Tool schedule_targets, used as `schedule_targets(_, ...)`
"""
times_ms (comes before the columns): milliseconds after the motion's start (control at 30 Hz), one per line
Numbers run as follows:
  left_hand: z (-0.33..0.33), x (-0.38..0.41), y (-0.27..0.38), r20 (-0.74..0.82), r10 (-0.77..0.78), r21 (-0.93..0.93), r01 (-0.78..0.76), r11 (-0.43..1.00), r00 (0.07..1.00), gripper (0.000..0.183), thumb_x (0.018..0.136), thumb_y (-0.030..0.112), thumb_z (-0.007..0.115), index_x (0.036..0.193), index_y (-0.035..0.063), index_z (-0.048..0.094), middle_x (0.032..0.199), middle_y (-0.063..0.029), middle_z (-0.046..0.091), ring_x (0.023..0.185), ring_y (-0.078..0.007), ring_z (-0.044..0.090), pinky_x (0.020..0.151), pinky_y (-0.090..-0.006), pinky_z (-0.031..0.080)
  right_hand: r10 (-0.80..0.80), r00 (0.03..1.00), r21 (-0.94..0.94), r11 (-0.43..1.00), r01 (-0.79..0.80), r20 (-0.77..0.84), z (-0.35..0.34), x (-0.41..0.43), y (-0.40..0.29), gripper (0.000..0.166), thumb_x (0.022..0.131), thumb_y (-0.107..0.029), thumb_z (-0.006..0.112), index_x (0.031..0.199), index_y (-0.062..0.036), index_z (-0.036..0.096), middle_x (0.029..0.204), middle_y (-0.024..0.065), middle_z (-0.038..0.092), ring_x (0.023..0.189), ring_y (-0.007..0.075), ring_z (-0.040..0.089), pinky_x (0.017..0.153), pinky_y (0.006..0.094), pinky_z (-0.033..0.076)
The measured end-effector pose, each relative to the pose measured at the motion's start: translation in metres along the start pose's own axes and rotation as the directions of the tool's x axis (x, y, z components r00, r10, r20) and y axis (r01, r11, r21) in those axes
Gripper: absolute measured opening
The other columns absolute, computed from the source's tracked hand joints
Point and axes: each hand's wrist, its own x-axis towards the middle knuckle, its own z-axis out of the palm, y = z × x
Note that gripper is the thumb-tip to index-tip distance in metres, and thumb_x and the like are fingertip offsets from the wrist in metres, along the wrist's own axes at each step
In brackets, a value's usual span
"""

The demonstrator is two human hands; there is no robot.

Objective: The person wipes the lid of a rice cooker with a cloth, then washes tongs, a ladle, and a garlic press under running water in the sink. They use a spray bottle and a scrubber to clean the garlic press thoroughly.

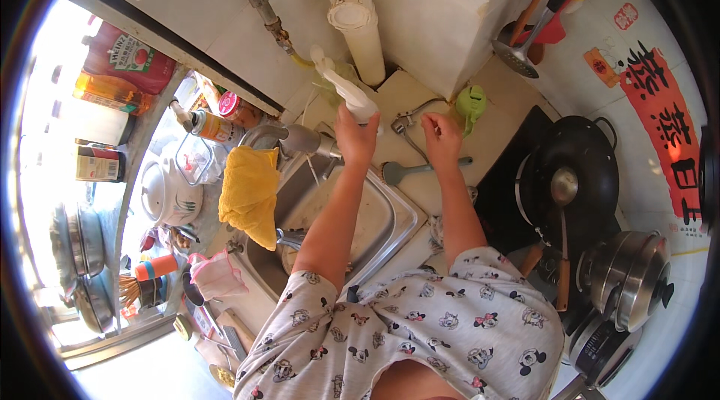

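My left hand [358, 138] is closed around a white plastic bottle [355, 97], which is held tilted beyond the sink [408, 210]. To its right, my right hand [442, 138] hovers over the counter with curled fingers; whether something small is between them I cannot tell. A grey-green handled brush [398, 172] lies on the counter below my right hand, partly behind the forearm. Just right of that hand stands a light green plastic jug [471, 103]. A yellow cloth [250, 194] hangs over the sink's left side, by the metal faucet [304, 138].
At the right, a black wok [590, 175] with a ladle [564, 189] sits on the stove, near a lidded steel pot [630, 279]. A white pipe [360, 34] rises behind the counter. Bottles and a white lidded pot [169, 192] stand at the left.
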Motion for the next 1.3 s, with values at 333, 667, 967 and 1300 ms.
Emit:
schedule_targets(333, -0.011, -0.009, 0.002, -0.146, 0.179, 0.067, -0.171, 0.983, 0.973, 0.073, 0.071, 0.019, 0.078, 0.131, 0.0029, 0.041, 0.131, -0.0224, 0.042, 0.121, -0.0421, 0.039, 0.100, -0.0482, 0.034, -0.281, 0.827, -0.590, 0.593, 0.548, 0.487, 0.063, 0.050, 0.083, 0.019, 0.080, 0.002, 0.052, 0.096, 0.0007, 0.062, 0.100, 0.0139, 0.063, 0.104, 0.0313, 0.056, 0.108, 0.0550, 0.024)
schedule_targets(667, -0.120, -0.135, 0.012, 0.195, 0.261, 0.044, -0.274, 0.961, 0.946, 0.043, 0.079, 0.009, 0.067, 0.119, 0.0038, 0.054, 0.125, -0.0175, 0.052, 0.118, -0.0359, 0.047, 0.100, -0.0414, 0.038, -0.289, 0.777, -0.174, 0.875, 0.451, 0.559, 0.008, 0.071, -0.066, 0.020, 0.075, 0.001, 0.065, 0.092, -0.0034, 0.057, 0.088, 0.0151, 0.062, 0.094, 0.0324, 0.059, 0.089, 0.0417, 0.044)
schedule_targets(967, -0.166, -0.224, 0.010, 0.073, 0.295, -0.029, -0.294, 0.956, 0.953, 0.061, 0.085, 0.017, 0.066, 0.136, 0.0013, 0.037, 0.128, -0.0216, 0.048, 0.118, -0.0395, 0.046, 0.100, -0.0426, 0.039, -0.095, 0.837, 0.149, 0.989, 0.016, 0.539, -0.037, -0.042, -0.143, 0.017, 0.083, -0.003, 0.066, 0.096, -0.0019, 0.055, 0.089, 0.0087, 0.065, 0.083, 0.0166, 0.062, 0.074, 0.0291, 0.049)
schedule_targets(1300, -0.227, -0.326, -0.051, 0.265, -0.100, -0.495, 0.225, 0.839, 0.959, 0.035, 0.095, 0.018, 0.056, 0.123, -0.0028, 0.048, 0.104, -0.0144, 0.067, 0.094, -0.0202, 0.066, 0.081, -0.0315, 0.051, 0.065, 0.377, 0.219, 0.719, -0.659, 0.924, 0.003, -0.225, -0.153, 0.016, 0.088, -0.002, 0.062, 0.101, -0.0041, 0.053, 0.093, 0.0031, 0.061, 0.085, 0.0093, 0.059, 0.077, 0.0244, 0.050)
